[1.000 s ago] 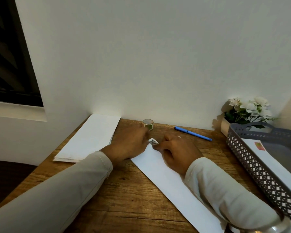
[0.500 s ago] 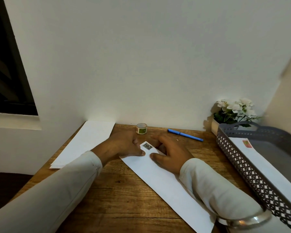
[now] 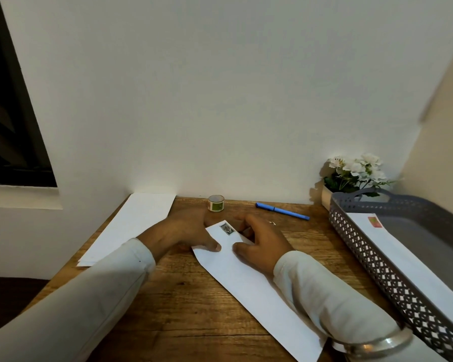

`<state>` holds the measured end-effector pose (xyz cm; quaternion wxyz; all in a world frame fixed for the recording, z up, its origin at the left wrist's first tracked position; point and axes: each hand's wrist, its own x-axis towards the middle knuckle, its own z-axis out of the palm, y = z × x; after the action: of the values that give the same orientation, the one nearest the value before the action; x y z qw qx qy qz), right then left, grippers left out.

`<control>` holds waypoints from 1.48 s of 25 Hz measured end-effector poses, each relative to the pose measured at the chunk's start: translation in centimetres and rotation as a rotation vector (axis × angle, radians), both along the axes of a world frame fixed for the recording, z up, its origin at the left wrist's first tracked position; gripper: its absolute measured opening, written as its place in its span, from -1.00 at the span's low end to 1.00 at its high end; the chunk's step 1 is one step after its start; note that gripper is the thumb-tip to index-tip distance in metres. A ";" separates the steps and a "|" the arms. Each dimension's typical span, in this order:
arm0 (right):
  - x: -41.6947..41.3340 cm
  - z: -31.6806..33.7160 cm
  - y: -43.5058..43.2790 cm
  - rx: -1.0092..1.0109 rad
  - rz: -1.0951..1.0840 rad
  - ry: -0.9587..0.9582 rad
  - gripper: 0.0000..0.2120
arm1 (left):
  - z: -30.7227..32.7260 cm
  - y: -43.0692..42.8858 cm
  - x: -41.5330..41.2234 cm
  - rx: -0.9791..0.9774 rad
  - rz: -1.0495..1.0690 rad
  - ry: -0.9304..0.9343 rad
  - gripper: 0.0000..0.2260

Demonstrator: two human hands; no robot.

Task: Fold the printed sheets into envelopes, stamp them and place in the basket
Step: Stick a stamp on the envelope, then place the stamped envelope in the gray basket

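Observation:
A long white envelope (image 3: 249, 278) lies diagonally on the wooden desk (image 3: 194, 309), with a small green stamp (image 3: 227, 228) stuck near its far corner. My left hand (image 3: 186, 232) rests at the envelope's left far edge, thumb pressing the paper. My right hand (image 3: 262, 240) lies on the right side of the same end, thumb on the paper, fingers spread past the corner. A stamp roll (image 3: 216, 203) stands by the wall. The grey basket (image 3: 392, 273) at the right holds a stamped envelope (image 3: 408, 262).
A stack of white sheets (image 3: 131, 226) lies at the desk's left back corner. A blue pen (image 3: 283, 211) lies near the wall. A pot of white flowers (image 3: 353, 173) stands behind the basket. The wall bounds the desk's far edge.
The stamp went from my fingertips onto the envelope's corner. Both hands have drawn apart from it and now lie flat at either side, leaving the stamp uncovered.

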<state>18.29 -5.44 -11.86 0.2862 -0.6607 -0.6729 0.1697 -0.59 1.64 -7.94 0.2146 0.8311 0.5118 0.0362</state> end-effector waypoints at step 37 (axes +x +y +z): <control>3.8 3.8 -4.7 0.191 -0.240 0.596 -0.72 | 0.0 0.5 -2.1 0.127 0.300 -1.051 -0.70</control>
<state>22.11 -10.09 -8.11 0.5488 -0.6267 -0.4899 0.2567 -2.73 2.09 -7.95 0.3834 0.6303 0.4453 0.5074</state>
